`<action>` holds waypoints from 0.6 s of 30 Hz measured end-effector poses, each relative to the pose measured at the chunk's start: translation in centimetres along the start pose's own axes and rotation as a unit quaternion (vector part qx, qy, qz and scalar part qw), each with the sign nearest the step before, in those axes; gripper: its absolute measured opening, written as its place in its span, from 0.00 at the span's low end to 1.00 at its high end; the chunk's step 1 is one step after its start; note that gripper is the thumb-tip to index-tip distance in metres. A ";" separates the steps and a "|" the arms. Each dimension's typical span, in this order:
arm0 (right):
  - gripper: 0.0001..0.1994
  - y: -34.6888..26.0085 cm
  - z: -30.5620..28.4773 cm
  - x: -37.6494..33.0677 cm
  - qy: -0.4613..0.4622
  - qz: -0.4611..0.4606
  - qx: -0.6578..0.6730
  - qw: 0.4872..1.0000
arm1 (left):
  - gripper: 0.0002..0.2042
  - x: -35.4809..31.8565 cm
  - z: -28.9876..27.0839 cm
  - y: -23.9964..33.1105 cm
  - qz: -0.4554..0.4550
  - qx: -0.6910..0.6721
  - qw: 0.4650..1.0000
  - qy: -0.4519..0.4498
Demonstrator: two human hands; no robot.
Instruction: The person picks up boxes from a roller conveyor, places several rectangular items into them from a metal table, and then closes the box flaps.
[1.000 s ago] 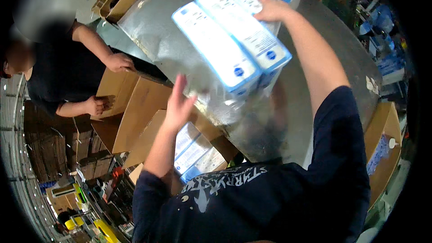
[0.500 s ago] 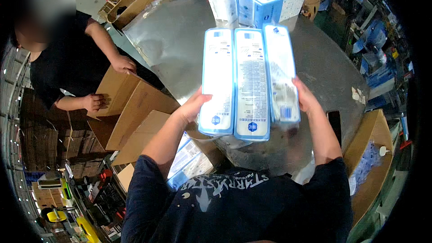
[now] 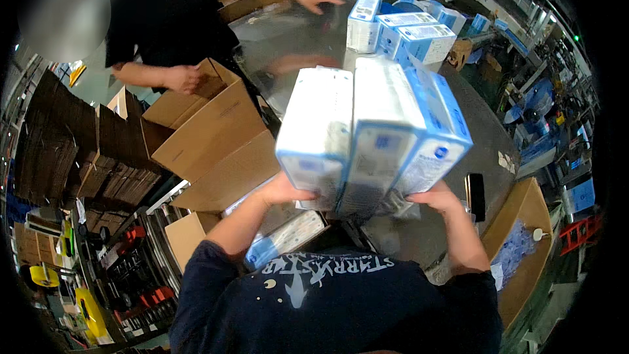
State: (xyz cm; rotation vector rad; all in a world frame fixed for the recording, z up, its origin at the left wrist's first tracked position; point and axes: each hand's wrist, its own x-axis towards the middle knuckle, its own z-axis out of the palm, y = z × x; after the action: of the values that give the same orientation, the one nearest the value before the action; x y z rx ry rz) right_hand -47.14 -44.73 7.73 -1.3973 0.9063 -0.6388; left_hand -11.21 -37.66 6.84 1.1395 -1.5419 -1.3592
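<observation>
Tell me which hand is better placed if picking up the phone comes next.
Likely the right hand: it holds the boxes on the side nearer the phone, which lies just to its right. The left hand is at the boxes' opposite side. Both hands are occupied, though.

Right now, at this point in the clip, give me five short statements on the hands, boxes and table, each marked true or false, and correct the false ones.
1. The left hand and right hand hold blue-and-white boxes between them. True.
2. The phone lies to the left of the held boxes. False: the phone lies to their right.
3. More boxes stand on the table beyond the held ones. True.
4. Both of the co-worker's hands are on the open carton. False: one hand is at the open carton; the other hand is stretched out over the table.
5. The table top is bright red. False: it is grey.
</observation>
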 end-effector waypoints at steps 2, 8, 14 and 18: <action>0.34 -1.7 1.3 0.7 0.022 0.006 -0.087 0.996 | 0.33 -2.0 0.0 -0.3 -0.008 0.002 1.000 0.017; 0.25 -7.8 8.9 0.0 -0.046 -0.022 -0.231 0.972 | 0.35 -10.5 -8.9 10.3 -0.066 0.199 0.978 0.020; 0.27 -4.4 19.1 -3.5 -0.483 -0.068 -0.345 0.802 | 0.21 -19.1 -14.7 14.9 -0.009 0.031 0.998 0.062; 0.31 -4.2 18.7 -4.6 -0.392 0.003 -0.279 0.876 | 0.23 -20.9 -10.3 -1.5 -0.174 0.474 0.850 0.152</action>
State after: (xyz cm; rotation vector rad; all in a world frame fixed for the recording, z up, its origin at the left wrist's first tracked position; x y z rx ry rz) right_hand -33.40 -31.12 11.55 -1.9477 0.4282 0.2545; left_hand 5.00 -20.89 6.93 2.1970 -1.8487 -0.4849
